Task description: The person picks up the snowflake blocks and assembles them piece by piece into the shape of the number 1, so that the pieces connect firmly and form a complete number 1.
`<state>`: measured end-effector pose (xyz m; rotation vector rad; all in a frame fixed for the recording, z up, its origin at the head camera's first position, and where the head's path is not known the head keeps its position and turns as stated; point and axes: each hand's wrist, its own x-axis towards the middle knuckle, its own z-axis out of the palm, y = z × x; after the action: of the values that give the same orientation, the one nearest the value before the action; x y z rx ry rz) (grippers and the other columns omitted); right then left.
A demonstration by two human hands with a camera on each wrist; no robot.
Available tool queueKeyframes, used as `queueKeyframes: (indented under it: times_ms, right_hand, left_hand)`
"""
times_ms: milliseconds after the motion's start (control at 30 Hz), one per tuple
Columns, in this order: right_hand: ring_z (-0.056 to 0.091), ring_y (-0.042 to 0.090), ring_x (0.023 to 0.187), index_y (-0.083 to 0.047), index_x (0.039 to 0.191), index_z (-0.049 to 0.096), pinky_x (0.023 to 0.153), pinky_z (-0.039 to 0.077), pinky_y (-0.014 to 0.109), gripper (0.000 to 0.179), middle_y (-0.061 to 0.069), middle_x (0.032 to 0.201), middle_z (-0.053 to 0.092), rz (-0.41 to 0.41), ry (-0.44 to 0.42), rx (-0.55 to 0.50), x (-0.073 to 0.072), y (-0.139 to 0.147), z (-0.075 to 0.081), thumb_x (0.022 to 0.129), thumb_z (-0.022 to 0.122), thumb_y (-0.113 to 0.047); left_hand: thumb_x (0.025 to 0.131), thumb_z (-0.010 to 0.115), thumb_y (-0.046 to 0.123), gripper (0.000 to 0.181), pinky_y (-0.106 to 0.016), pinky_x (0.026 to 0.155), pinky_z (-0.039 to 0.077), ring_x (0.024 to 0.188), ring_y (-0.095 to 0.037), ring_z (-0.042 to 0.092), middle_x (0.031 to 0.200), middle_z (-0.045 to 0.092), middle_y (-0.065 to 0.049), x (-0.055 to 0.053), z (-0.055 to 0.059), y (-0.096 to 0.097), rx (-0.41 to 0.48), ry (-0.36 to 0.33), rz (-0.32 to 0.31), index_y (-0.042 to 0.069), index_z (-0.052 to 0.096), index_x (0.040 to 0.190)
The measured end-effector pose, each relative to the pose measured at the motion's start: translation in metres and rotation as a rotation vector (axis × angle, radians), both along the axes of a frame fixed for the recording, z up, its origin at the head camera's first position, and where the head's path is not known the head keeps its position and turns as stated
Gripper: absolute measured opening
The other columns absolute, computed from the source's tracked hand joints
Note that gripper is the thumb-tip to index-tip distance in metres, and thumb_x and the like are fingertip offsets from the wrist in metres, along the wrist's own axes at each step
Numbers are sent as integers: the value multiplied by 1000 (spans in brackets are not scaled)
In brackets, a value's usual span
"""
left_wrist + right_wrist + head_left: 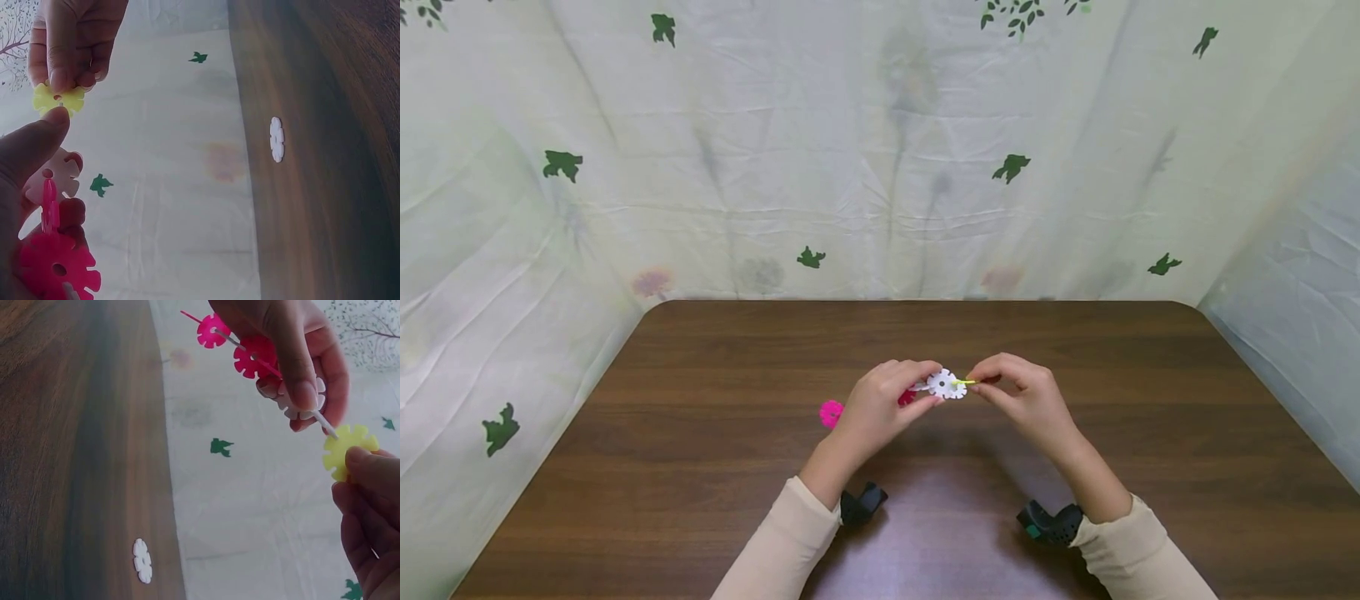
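My left hand point(880, 404) holds a chain of notched plastic snowflake discs between thumb and fingers. A white disc point(937, 387) stands out past its fingertips, facing the head camera. Pink discs point(247, 355) trail back along the chain, and one end pink disc point(831, 412) shows beyond the left wrist. Thumb and fingers of my right hand point(1030, 396) pinch a yellow disc point(336, 456), which looks edge-on from the head. In the right wrist view the yellow disc meets the edge of a white disc point(325, 424) on the chain. The left fingers partly cover the chain's middle.
A loose white disc point(277, 140) lies on the brown wooden table point(737, 350), seen in both wrist views. Black wrist cameras sit under both wrists, close above the tabletop. A pale curtain point(850, 167) with green bird shapes hangs behind the table's far edge.
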<state>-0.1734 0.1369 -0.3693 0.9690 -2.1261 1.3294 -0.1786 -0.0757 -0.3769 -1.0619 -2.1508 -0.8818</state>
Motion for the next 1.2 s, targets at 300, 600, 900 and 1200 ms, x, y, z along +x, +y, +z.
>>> queueKeyframes:
  times_ms: [300, 600, 900, 1200]
  right_hand:
    - [60, 16, 76, -3, 82, 67, 65, 47, 19, 25, 8, 82, 65, 50, 51, -14, 2, 1, 1, 66, 68, 16]
    - [59, 13, 77, -6, 84, 68, 60, 47, 20, 22, 3, 84, 65, 37, 11, 5, 1, 1, 1, 70, 69, 10]
    - [58, 16, 78, 1, 87, 67, 62, 45, 19, 26, 10, 84, 64, 73, 6, -3, 10, -3, 17, 69, 65, 19]
    - [58, 15, 73, 4, 97, 64, 58, 48, 24, 28, 10, 89, 63, 59, -78, -23, 9, -2, 13, 72, 64, 16]
  left_hand:
    - [73, 75, 16, 33, -20, 64, 41, 72, -11, 53, 89, 64, -1, 2, 3, 3, 3, -3, -45, 4, 65, 102]
    - [73, 75, 17, 35, -21, 66, 42, 73, -14, 55, 90, 64, -2, 1, 3, 2, -8, -16, -38, 5, 64, 103]
    - [70, 77, 17, 37, -20, 65, 42, 74, -10, 52, 91, 64, 0, -2, 2, 0, 6, -12, -5, 6, 65, 103]
    - [72, 76, 21, 39, -20, 75, 45, 84, -9, 55, 96, 64, 0, -1, 1, -2, 23, -101, -8, 7, 65, 106]
